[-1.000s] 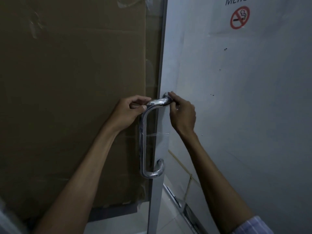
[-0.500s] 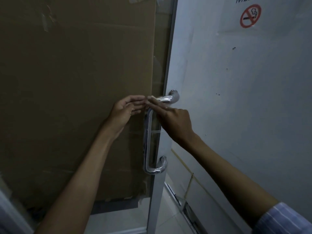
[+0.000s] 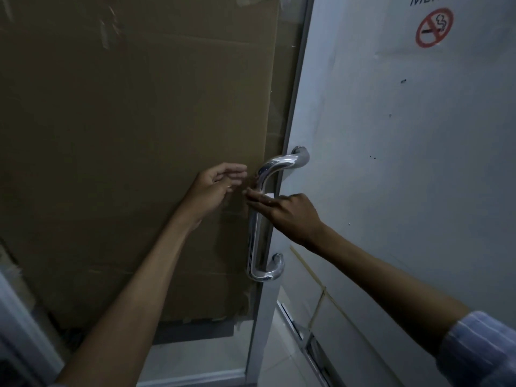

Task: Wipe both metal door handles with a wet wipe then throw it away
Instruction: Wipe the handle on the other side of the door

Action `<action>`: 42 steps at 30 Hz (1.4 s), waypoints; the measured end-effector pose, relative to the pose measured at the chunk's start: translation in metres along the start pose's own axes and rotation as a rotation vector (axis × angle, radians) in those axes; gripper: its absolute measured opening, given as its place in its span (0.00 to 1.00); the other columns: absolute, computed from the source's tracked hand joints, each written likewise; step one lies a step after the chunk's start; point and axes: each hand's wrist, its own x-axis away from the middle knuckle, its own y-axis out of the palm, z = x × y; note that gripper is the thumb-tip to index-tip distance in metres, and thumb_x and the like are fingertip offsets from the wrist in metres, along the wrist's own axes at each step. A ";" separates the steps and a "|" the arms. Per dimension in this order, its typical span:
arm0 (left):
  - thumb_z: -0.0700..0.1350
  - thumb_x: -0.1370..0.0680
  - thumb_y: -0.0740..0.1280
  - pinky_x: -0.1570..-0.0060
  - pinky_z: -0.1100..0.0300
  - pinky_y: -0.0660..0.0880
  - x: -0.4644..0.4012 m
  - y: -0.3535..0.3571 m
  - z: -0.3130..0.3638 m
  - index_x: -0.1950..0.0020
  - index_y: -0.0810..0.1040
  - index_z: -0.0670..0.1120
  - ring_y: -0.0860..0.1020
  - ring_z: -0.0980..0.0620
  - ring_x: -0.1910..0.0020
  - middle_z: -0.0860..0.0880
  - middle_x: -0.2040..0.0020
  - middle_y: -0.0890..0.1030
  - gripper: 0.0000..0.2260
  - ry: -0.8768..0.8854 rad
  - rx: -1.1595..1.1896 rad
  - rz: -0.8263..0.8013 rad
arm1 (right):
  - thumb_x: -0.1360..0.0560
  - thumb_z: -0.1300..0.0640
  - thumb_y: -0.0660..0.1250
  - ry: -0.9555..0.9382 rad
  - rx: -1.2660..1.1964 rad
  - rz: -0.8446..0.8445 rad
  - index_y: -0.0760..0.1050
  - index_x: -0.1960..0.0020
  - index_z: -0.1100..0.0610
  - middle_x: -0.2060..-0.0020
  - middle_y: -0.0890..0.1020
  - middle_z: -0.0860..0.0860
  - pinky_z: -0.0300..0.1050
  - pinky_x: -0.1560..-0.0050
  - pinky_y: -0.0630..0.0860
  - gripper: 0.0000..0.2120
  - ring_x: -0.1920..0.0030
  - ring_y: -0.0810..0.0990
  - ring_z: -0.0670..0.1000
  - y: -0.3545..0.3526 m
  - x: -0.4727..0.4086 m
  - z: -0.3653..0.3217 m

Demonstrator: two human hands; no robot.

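Note:
A curved chrome door handle (image 3: pixel 258 233) is fixed upright on the edge of a glass door (image 3: pixel 282 79). My right hand (image 3: pixel 284 212) reaches across the handle's upright bar just below its top bend, fingers laid straight over the bar. A small white corner of the wet wipe (image 3: pixel 268 195) shows above those fingers; the thumb is hidden. My left hand (image 3: pixel 219 184) hovers just left of the top bend, fingers loosely spread, holding nothing and off the metal. A second handle is not visible.
Brown cardboard (image 3: pixel 139 163) covers the glass on the left. A grey-white wall (image 3: pixel 405 163) with a no-smoking sign (image 3: pixel 434 27) fills the right. A metal floor track (image 3: pixel 312 347) and pale floor tiles (image 3: pixel 201 358) lie below.
My left hand has let go of the handle's top bend and drawn back left. My right hand has moved from the upper mount end down onto the upright bar.

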 end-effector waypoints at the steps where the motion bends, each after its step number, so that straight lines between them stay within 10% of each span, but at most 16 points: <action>1: 0.33 0.16 0.58 0.46 0.65 0.75 0.000 0.000 0.001 0.32 0.80 0.45 0.82 0.51 0.39 0.48 0.39 0.85 0.18 -0.001 -0.022 -0.025 | 0.21 0.64 0.66 -0.052 0.024 -0.005 0.67 0.21 0.50 0.36 0.83 0.53 0.42 0.71 0.63 0.30 0.75 0.72 0.49 0.001 0.002 0.001; 5: 0.33 0.16 0.58 0.43 0.61 0.74 -0.003 0.005 0.005 0.32 0.81 0.48 0.82 0.55 0.39 0.51 0.38 0.85 0.19 -0.002 -0.066 -0.079 | 0.16 0.59 0.50 0.036 0.039 -0.008 0.54 0.17 0.46 0.45 0.85 0.53 0.43 0.67 0.62 0.28 0.70 0.75 0.49 -0.003 -0.005 0.016; 11: 0.31 0.17 0.57 0.50 0.70 0.75 -0.005 0.014 0.009 0.35 0.82 0.41 0.82 0.55 0.49 0.47 0.45 0.85 0.18 -0.015 -0.040 -0.017 | 0.23 0.66 0.70 -0.200 -0.016 -0.011 0.72 0.25 0.53 0.29 0.78 0.53 0.41 0.74 0.62 0.28 0.78 0.70 0.48 0.001 0.006 0.009; 17: 0.33 0.18 0.59 0.45 0.58 0.75 -0.009 0.012 0.000 0.44 0.85 0.51 0.82 0.52 0.48 0.47 0.48 0.87 0.18 -0.017 -0.021 0.008 | 0.18 0.65 0.59 -0.006 -0.072 0.139 0.55 0.18 0.43 0.28 0.77 0.52 0.42 0.71 0.68 0.34 0.73 0.72 0.48 -0.015 -0.003 0.042; 30: 0.31 0.18 0.59 0.49 0.60 0.74 -0.008 0.014 0.007 0.48 0.84 0.51 0.83 0.61 0.48 0.53 0.48 0.87 0.19 0.000 -0.012 0.021 | 0.20 0.67 0.64 -0.293 -0.047 0.100 0.63 0.19 0.48 0.25 0.73 0.51 0.41 0.71 0.58 0.33 0.75 0.68 0.47 0.018 0.021 0.036; 42: 0.31 0.19 0.58 0.56 0.66 0.74 -0.007 0.018 0.014 0.46 0.84 0.47 0.84 0.63 0.52 0.52 0.50 0.87 0.18 -0.004 -0.088 0.052 | 0.12 0.58 0.51 0.049 -0.107 0.151 0.48 0.17 0.40 0.34 0.82 0.51 0.39 0.65 0.62 0.28 0.69 0.71 0.46 0.025 0.014 0.051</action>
